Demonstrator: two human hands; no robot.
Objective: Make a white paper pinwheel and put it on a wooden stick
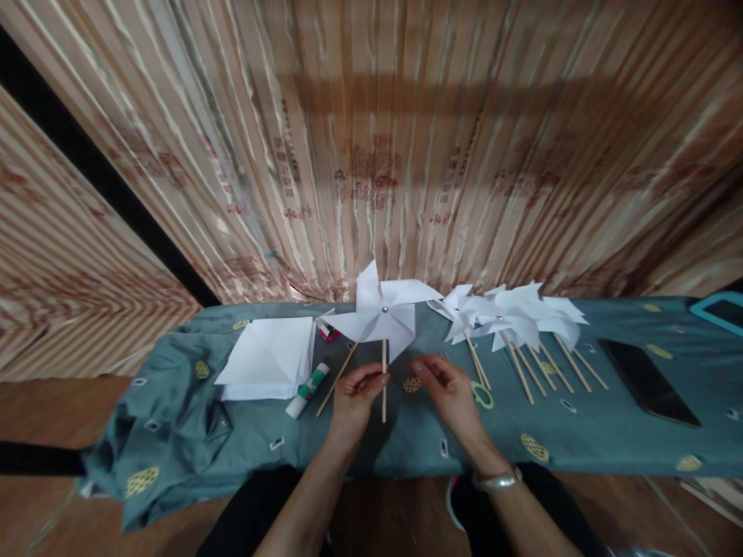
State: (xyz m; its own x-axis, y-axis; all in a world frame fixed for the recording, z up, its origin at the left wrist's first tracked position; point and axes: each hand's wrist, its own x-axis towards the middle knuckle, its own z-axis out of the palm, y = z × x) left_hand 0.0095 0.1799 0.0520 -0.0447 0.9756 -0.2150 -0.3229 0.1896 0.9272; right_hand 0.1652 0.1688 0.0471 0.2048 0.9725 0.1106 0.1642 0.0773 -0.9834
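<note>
My left hand pinches the wooden stick of a white paper pinwheel. This pinwheel stands upright above the cloth, its blades spread around a small round silvery pin at the centre. Just right of the stick is my right hand, apart from the pinwheel, with fingers loosely bent and nothing visible in them. A silvery bracelet circles that wrist. Close to my left hand lie a loose wooden stick and a green and white glue stick. Green-handled scissors lie beside my right hand, mostly hidden.
A stack of white paper squares lies at the left, near a small red box. Several finished pinwheels overlap at the right, beside a black phone. A blue-edged device sits far right on the green cloth. Curtains hang behind.
</note>
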